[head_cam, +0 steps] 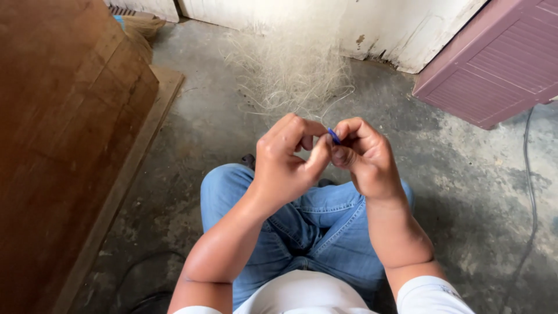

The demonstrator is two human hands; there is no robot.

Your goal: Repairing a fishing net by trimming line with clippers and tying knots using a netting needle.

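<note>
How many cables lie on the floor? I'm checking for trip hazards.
2: a grey cable runs along the right, a dark cable curls at bottom left. Others may be hidden.

Two hands, left hand and right hand, one small blue piece, one pale fibre pile far off, one wooden cabinet left.

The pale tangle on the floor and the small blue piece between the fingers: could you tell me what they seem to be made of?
Pale tangle: likely fine netting or fishing line, thin translucent whitish strands. Blue piece: possibly smooth plastic; mostly hidden between the left hand and right hand.
</note>
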